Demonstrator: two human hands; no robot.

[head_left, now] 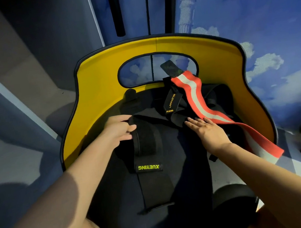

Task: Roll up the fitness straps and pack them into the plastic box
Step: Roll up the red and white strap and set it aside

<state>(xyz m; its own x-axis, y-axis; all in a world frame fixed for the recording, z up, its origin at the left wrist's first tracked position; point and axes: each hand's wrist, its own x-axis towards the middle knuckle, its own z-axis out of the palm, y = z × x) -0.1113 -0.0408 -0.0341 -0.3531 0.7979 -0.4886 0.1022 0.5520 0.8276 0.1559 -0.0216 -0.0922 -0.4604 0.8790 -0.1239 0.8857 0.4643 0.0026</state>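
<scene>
Straps all tangled on the black seat (173,169)! Left hand (117,129) pinching the far end of the black XUEYING strap (147,153); right hand (204,128) flat, fingers relaxed, beside the orange-and-white strap (198,102). Could snag neighbours, rolling loose. No plastic box visible.

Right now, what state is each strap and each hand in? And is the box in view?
Black XUEYING strap: unrolled, flat on the chair seat, far end gripped.
Orange and white strap: unrolled, draped over the seat's right edge.
Black LARA STAR strap: unrolled, lying on the seat.
Left hand: grips the XUEYING strap's end.
Right hand: flat, fingers straight, resting on the black straps.
Plastic box: not in view.
</scene>
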